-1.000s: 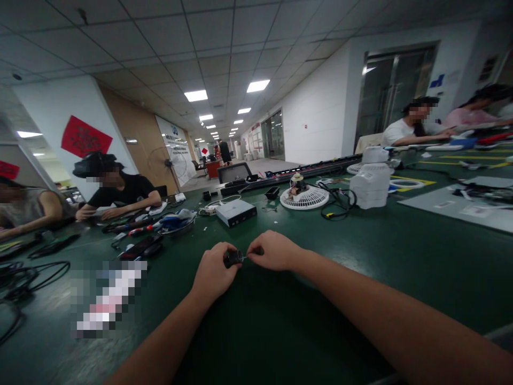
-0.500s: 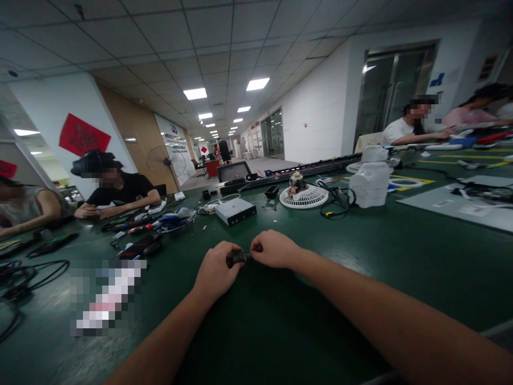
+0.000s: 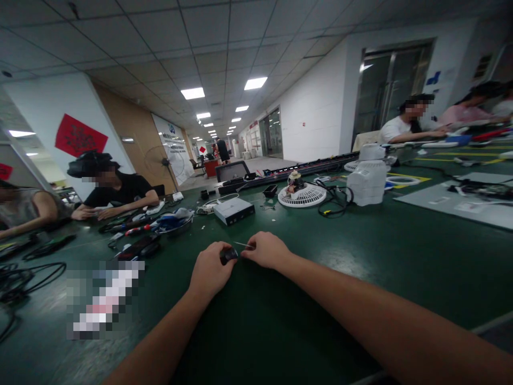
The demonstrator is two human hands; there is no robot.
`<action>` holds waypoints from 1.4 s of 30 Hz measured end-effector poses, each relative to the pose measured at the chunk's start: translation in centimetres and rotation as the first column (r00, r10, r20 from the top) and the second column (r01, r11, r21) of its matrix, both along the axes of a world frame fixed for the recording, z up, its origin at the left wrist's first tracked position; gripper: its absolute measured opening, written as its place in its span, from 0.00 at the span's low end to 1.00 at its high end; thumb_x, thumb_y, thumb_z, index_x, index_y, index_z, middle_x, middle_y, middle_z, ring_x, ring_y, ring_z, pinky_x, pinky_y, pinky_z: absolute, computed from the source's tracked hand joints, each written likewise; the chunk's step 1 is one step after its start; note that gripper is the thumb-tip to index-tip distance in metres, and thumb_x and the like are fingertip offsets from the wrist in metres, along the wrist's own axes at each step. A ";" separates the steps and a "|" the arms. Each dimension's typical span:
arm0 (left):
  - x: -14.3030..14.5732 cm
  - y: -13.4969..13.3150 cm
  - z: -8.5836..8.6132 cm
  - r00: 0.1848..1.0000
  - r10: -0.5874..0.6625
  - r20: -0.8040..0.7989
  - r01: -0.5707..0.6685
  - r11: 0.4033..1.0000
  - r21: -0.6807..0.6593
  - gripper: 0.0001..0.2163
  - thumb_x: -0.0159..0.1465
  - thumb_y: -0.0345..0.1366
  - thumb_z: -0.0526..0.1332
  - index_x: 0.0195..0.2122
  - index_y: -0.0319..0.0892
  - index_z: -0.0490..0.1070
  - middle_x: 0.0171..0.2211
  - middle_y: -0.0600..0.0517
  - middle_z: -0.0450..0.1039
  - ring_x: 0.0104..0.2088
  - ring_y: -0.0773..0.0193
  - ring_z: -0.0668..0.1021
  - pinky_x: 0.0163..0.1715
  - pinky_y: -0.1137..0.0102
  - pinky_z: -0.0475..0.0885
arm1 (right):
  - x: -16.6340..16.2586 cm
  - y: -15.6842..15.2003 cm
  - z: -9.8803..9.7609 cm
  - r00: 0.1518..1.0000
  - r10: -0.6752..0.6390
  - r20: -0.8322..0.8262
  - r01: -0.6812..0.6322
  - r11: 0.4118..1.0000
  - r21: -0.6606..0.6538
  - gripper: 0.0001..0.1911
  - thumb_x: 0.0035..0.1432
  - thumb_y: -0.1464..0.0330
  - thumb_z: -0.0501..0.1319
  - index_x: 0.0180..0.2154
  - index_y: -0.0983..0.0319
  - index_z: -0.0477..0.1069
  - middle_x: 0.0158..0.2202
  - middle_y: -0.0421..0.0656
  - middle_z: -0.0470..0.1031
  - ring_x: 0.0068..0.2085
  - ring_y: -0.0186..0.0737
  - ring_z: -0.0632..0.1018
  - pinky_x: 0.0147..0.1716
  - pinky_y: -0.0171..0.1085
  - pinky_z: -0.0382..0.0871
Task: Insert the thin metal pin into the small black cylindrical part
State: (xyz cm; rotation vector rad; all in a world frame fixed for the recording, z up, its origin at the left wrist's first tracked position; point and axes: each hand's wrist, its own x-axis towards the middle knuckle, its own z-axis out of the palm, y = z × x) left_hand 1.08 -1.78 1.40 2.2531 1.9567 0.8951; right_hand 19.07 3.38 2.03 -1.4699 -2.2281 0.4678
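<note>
My left hand is closed around a small black cylindrical part, held just above the green table. My right hand is closed in a pinch right beside it, holding a thin metal pin or tool that points left over the black part. Both hands nearly touch at the middle of the view.
Behind my hands lie a grey flat box, a white fan grille with a motor, a white plastic housing and black cables. Tools and cables lie at left. Several people sit at the tables on both sides.
The thin metal pin now shows clear of the black part, above it, in my right hand's pinch. Both hands stayed close together; the view shifted slightly.
</note>
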 end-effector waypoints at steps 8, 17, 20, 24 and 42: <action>0.1 -0.3 0.2 0.993 -0.116 0.008 0.117 0.993 -0.031 0.11 0.58 0.35 0.64 0.42 0.47 0.74 0.41 0.52 0.77 0.42 0.57 0.77 0.44 0.63 0.70 | 0.8 0.3 0.0 0.971 0.144 -0.192 -0.146 0.989 0.001 0.08 0.48 0.64 0.69 0.32 0.60 0.78 0.29 0.39 0.77 0.30 0.34 0.75 0.26 0.31 0.61; 0.6 -0.9 0.7 0.970 -0.242 0.004 0.242 0.970 -0.025 0.13 0.61 0.34 0.63 0.47 0.44 0.73 0.44 0.49 0.76 0.44 0.56 0.76 0.45 0.61 0.69 | 1.0 0.5 0.2 0.882 0.246 -0.403 -0.315 0.942 -0.115 0.07 0.50 0.68 0.67 0.34 0.64 0.76 0.26 0.38 0.74 0.24 0.31 0.73 0.24 0.30 0.64; 0.4 -0.9 0.8 0.965 -0.261 0.027 0.262 0.965 -0.026 0.13 0.61 0.33 0.63 0.48 0.44 0.72 0.45 0.49 0.76 0.45 0.56 0.76 0.46 0.61 0.69 | 1.2 0.5 0.4 0.920 0.188 -0.344 -0.207 0.978 -0.018 0.12 0.45 0.65 0.71 0.33 0.63 0.76 0.27 0.38 0.75 0.24 0.31 0.72 0.24 0.30 0.63; 0.3 -0.6 0.5 0.953 -0.301 0.022 0.301 0.954 -0.005 0.13 0.60 0.32 0.63 0.47 0.44 0.72 0.45 0.49 0.76 0.45 0.57 0.76 0.47 0.61 0.69 | 1.5 0.7 0.4 0.907 0.231 -0.353 -0.283 0.954 -0.103 0.10 0.48 0.64 0.69 0.32 0.63 0.77 0.26 0.38 0.75 0.23 0.31 0.72 0.23 0.30 0.63; 0.6 -0.9 0.7 0.975 -0.223 0.005 0.224 0.975 -0.019 0.12 0.59 0.35 0.64 0.45 0.45 0.73 0.42 0.50 0.76 0.42 0.56 0.76 0.42 0.63 0.70 | 1.1 -0.2 0.8 0.961 0.231 -0.154 -0.215 0.970 0.114 0.08 0.47 0.65 0.66 0.30 0.62 0.80 0.25 0.40 0.78 0.26 0.34 0.74 0.24 0.31 0.61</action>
